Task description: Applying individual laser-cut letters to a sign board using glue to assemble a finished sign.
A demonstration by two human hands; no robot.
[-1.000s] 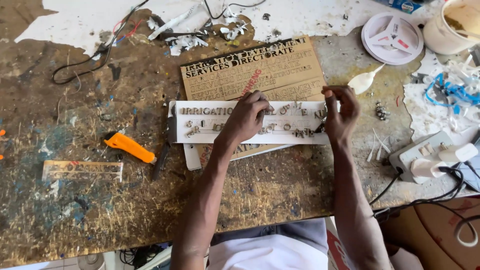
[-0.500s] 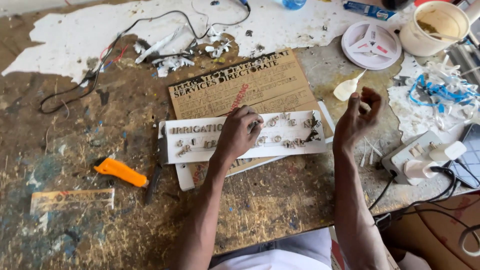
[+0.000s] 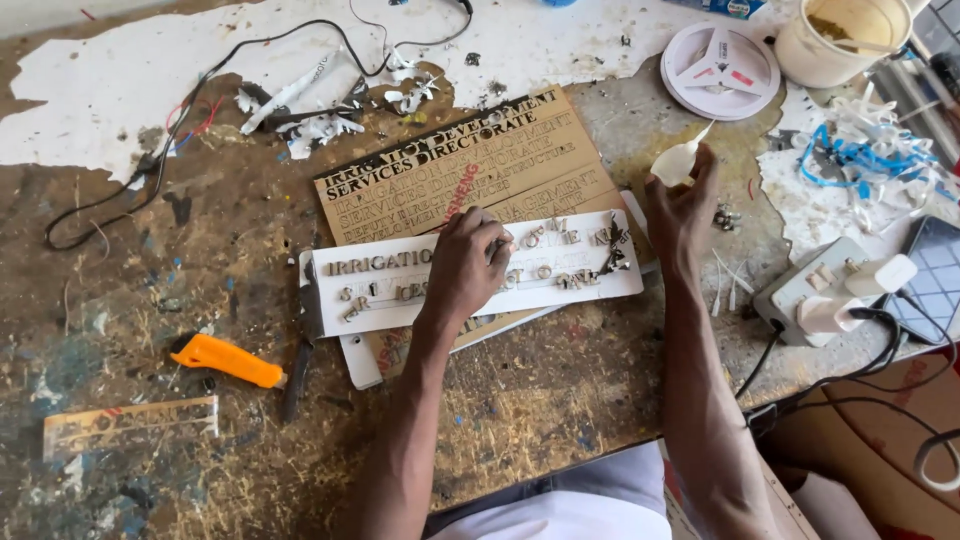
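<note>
A white sign strip (image 3: 575, 275) lies on the workbench with small metallic cut-out letters on it. It overlaps a brown board (image 3: 450, 170) covered with dark lettering. My left hand (image 3: 468, 262) presses down on the middle of the white strip, fingers curled over the letters. My right hand (image 3: 680, 205) is raised just past the strip's right end and holds a small pale squeeze bottle (image 3: 678, 160) with a pointed nozzle aimed up and to the right.
An orange utility knife (image 3: 228, 360) and a clear ruler (image 3: 130, 422) lie at the left. A white reel (image 3: 722, 70), a cream tub (image 3: 838, 40), blue-and-white scraps (image 3: 860, 160), a power adapter block (image 3: 830, 295) and black cables (image 3: 200, 70) sit around the bench.
My right hand left the white strip, reached right and picked up the small squeeze bottle. My left hand stayed pressed on the strip. The view shifted slightly.
</note>
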